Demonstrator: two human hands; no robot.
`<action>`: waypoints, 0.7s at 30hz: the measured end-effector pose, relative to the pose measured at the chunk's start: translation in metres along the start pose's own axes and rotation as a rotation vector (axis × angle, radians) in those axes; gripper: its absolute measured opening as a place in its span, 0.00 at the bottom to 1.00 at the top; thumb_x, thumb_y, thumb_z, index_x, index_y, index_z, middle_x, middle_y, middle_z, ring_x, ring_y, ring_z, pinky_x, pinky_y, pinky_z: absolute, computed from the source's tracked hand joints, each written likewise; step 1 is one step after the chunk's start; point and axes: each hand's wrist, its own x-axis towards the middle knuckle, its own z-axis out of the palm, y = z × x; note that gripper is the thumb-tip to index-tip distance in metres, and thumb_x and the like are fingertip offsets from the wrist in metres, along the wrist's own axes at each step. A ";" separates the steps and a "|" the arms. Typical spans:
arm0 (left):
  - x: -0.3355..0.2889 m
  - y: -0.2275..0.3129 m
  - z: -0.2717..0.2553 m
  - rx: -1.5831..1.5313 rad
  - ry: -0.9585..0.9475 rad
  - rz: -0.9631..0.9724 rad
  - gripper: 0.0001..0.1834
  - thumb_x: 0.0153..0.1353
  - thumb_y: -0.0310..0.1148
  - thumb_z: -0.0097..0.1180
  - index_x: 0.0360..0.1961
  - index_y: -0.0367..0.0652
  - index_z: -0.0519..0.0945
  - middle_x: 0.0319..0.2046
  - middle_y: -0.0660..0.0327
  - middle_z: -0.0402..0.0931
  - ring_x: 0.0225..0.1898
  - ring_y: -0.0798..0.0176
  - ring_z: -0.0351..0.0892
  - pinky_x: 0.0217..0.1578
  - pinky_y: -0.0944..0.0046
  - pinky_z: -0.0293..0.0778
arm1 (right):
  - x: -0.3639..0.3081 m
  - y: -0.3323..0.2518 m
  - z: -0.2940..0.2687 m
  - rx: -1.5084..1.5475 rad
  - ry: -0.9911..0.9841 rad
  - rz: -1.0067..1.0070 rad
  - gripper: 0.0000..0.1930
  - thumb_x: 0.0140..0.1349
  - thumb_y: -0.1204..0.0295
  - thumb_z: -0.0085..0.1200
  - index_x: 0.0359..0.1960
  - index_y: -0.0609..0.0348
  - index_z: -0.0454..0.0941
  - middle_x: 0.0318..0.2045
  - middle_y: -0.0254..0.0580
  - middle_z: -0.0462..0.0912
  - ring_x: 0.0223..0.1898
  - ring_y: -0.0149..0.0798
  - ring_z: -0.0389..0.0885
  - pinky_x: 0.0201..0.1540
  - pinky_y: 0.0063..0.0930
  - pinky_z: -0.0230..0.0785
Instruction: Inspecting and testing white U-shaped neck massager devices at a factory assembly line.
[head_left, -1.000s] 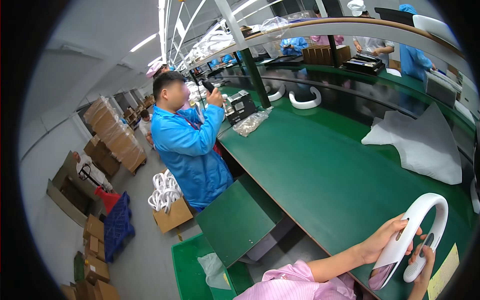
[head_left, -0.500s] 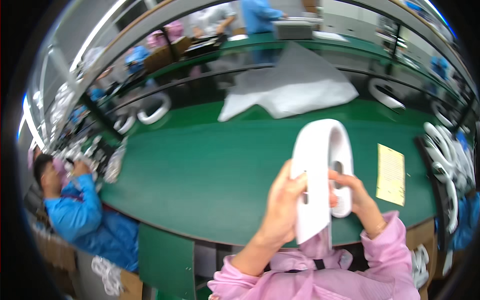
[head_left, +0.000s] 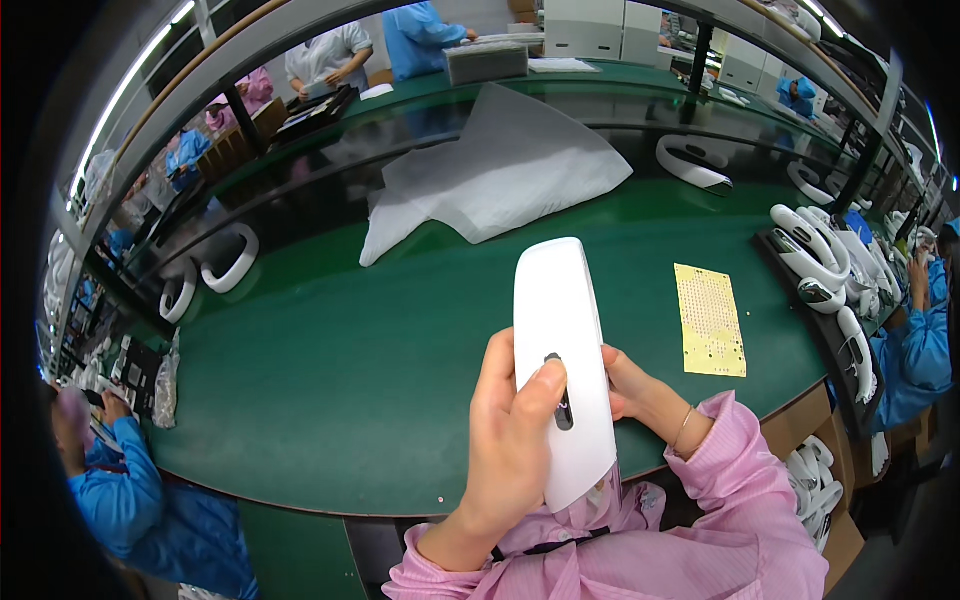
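A white curved plastic housing (head_left: 557, 300) stands raised above the near side of the green table, its smooth outer face turned up. My left hand (head_left: 505, 425) grips it from the left, thumb lying by the dark oval slot in that face. At its right edge my right hand (head_left: 635, 385) is closed on the same housing. Some of the right fingers are hidden behind it.
A yellow printed sheet (head_left: 711, 322) lies to the right on the green table (head_left: 320, 370). Farther back is a white foam sheet (head_left: 500, 175). Similar white housings fill a black tray (head_left: 800, 300) at right. Co-workers in blue sit at both sides.
The housing has turned so its outer face and slot show instead of its open loop. My left thumb has moved to the slot. The whole view has shifted to the right.
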 end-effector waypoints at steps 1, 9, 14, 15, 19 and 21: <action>-0.001 0.002 0.002 -0.016 -0.011 -0.009 0.19 0.62 0.35 0.43 0.48 0.31 0.59 0.40 0.48 0.73 0.31 0.65 0.77 0.32 0.69 0.74 | 0.001 0.001 0.000 -0.001 0.017 -0.003 0.12 0.54 0.69 0.47 0.38 0.63 0.69 0.29 0.42 0.77 0.29 0.33 0.78 0.33 0.26 0.74; -0.005 0.001 0.008 -0.057 -0.063 0.020 0.18 0.63 0.35 0.43 0.47 0.31 0.59 0.42 0.48 0.73 0.32 0.64 0.76 0.33 0.68 0.73 | 0.000 -0.004 -0.009 0.008 -0.160 0.033 0.16 0.53 0.69 0.49 0.42 0.62 0.69 0.31 0.40 0.76 0.30 0.32 0.78 0.34 0.27 0.74; -0.007 0.002 0.013 0.050 -0.013 -0.008 0.25 0.58 0.39 0.45 0.49 0.29 0.59 0.38 0.42 0.73 0.26 0.57 0.78 0.27 0.62 0.77 | 0.000 -0.003 0.001 -0.097 0.079 -0.141 0.16 0.51 0.70 0.51 0.42 0.63 0.69 0.27 0.39 0.75 0.29 0.30 0.75 0.33 0.24 0.70; -0.008 0.003 0.010 0.051 -0.041 -0.024 0.27 0.57 0.40 0.46 0.51 0.29 0.59 0.39 0.42 0.72 0.27 0.57 0.78 0.28 0.62 0.77 | -0.002 -0.006 0.004 -0.130 0.135 -0.213 0.16 0.51 0.71 0.51 0.42 0.63 0.70 0.26 0.39 0.75 0.29 0.30 0.74 0.33 0.23 0.69; -0.016 -0.018 -0.038 0.169 -0.154 0.218 0.42 0.45 0.34 0.63 0.58 0.32 0.55 0.47 0.45 0.68 0.36 0.56 0.77 0.40 0.59 0.74 | -0.022 -0.028 -0.001 -0.438 0.225 -0.605 0.16 0.50 0.74 0.52 0.42 0.63 0.69 0.25 0.37 0.74 0.29 0.30 0.74 0.33 0.24 0.66; -0.017 -0.027 -0.053 0.454 0.037 0.245 0.41 0.44 0.27 0.65 0.57 0.34 0.56 0.46 0.53 0.68 0.44 0.61 0.73 0.43 0.63 0.71 | -0.037 -0.035 0.005 -0.722 0.337 -0.709 0.18 0.50 0.72 0.54 0.44 0.63 0.68 0.28 0.36 0.74 0.31 0.30 0.74 0.36 0.24 0.66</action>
